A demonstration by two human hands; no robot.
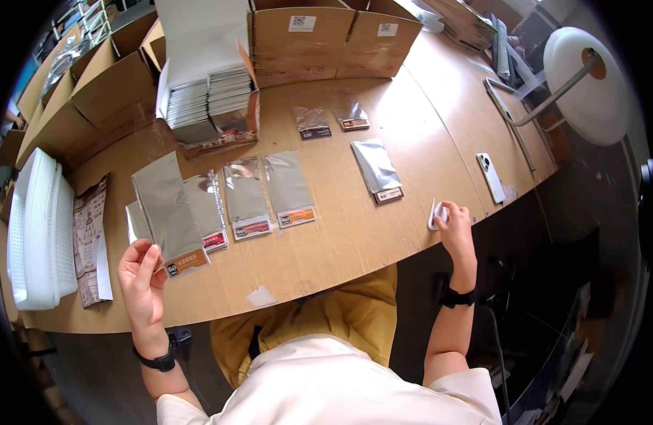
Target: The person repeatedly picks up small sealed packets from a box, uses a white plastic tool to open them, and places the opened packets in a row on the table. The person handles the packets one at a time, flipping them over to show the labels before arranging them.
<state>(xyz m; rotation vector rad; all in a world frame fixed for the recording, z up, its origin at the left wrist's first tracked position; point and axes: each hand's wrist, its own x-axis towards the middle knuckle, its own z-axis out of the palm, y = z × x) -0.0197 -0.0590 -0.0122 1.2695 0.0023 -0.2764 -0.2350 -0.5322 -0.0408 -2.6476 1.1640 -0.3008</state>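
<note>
Tan tbl (341, 244): silver pkts (289, 183) mid, ctns (298, 53) at back, wht basket stack (40, 234) far L, phone (490, 177) nr R edge, paper scrap (261, 296) nr front edge.

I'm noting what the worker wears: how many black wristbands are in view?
2: one black wristband on the wrist of the left hand, a second black wristband on that of the right hand.
</note>
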